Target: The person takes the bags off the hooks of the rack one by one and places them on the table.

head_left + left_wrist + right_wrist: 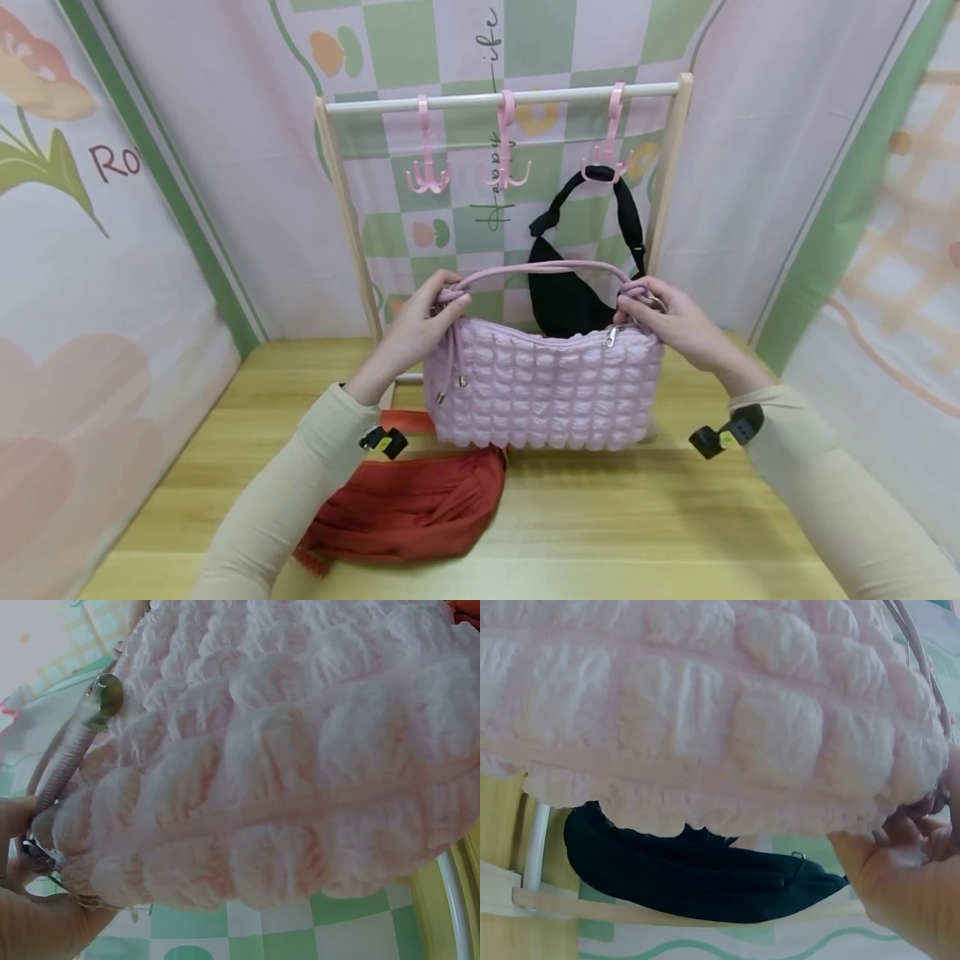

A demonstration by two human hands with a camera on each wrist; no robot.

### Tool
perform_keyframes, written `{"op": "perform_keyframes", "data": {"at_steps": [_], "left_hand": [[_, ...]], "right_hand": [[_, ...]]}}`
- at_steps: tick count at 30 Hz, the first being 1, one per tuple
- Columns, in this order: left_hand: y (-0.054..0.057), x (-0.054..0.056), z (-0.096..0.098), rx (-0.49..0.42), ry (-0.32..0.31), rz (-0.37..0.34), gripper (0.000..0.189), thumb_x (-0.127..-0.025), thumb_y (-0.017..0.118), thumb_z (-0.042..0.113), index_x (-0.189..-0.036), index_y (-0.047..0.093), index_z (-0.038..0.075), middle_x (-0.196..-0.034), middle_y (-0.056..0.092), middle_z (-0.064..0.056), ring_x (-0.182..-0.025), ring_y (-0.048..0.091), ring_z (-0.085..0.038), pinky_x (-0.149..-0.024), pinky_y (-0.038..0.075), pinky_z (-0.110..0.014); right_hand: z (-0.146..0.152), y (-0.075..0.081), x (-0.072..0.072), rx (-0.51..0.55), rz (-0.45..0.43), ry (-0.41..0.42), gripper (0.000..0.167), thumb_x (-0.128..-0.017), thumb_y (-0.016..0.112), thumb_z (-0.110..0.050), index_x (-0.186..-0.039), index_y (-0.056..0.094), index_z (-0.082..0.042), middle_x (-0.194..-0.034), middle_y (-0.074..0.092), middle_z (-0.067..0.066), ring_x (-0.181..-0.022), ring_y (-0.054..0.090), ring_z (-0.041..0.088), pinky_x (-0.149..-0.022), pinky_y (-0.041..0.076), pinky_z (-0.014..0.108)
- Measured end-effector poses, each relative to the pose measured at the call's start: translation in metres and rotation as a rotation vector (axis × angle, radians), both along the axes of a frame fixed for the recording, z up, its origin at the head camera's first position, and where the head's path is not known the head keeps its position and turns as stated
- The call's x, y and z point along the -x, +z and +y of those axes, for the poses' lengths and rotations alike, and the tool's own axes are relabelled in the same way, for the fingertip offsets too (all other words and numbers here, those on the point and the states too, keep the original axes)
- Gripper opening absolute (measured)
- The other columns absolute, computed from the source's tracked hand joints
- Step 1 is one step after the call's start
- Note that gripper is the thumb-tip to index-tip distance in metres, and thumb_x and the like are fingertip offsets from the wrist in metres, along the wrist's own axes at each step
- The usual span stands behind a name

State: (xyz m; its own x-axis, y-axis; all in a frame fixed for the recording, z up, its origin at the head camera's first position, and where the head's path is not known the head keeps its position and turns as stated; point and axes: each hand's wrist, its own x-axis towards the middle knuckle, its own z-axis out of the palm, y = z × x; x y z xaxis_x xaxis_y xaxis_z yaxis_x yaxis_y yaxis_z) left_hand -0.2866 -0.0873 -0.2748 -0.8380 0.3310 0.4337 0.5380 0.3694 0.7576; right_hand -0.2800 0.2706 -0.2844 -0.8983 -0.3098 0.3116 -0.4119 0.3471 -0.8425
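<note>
Between both hands, in the head view, a pink quilted handbag (pixel 543 387) hangs above the table with its handle (pixel 547 267) arching upward. My left hand (pixel 431 312) pinches the handle's knotted left end, where two cord ends dangle. At the other top corner my right hand (pixel 667 321) grips the knot and ring. The puffy side of the handbag (pixel 255 750) fills much of the left wrist view, with the left hand (pixel 45 915) at its corner. In the right wrist view the right hand (pixel 907 862) holds the opposite corner of the handbag (pixel 705 720).
Behind stands a rack with a white rail (pixel 480 101) carrying pink hooks (pixel 427 167). A black bag (pixel 562 292) hangs from the right hook by its strap. On the wooden table (pixel 600 533) lies a red bag (pixel 412 508), partly behind the left forearm. Printed curtains enclose the sides.
</note>
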Motion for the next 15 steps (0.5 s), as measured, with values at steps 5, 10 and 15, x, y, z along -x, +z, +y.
{"op": "perform_keyframes", "data": {"at_steps": [5,10,15], "left_hand": [[-0.001,0.000,0.000,-0.012,0.006,0.015,0.024,-0.095,0.057,0.032,-0.115,0.059,0.019,-0.085,0.052,-0.001,-0.072,0.046,-0.016,-0.063,0.041,-0.028],[-0.002,0.001,0.001,-0.064,0.001,0.011,0.026,-0.094,0.059,0.029,-0.117,0.061,0.017,-0.086,0.055,-0.002,-0.074,0.049,-0.015,-0.064,0.043,-0.026],[-0.004,0.003,0.000,-0.079,0.007,-0.001,0.028,-0.093,0.061,0.029,-0.117,0.062,0.015,-0.086,0.057,-0.002,-0.074,0.050,-0.015,-0.064,0.044,-0.026]], "right_hand": [[0.009,0.001,0.000,-0.011,-0.047,0.076,0.021,-0.101,0.046,-0.023,-0.113,0.049,-0.006,-0.089,0.064,-0.006,-0.071,0.057,0.002,-0.052,0.050,0.021],[0.012,0.000,0.000,-0.015,-0.046,0.096,0.025,-0.102,0.039,-0.029,-0.115,0.050,-0.010,-0.088,0.061,-0.003,-0.066,0.052,0.002,-0.048,0.047,0.021],[0.014,0.000,0.001,0.015,-0.086,0.093,0.024,-0.102,0.040,-0.031,-0.115,0.053,-0.016,-0.090,0.060,-0.002,-0.071,0.056,0.003,-0.053,0.052,0.022]]}}
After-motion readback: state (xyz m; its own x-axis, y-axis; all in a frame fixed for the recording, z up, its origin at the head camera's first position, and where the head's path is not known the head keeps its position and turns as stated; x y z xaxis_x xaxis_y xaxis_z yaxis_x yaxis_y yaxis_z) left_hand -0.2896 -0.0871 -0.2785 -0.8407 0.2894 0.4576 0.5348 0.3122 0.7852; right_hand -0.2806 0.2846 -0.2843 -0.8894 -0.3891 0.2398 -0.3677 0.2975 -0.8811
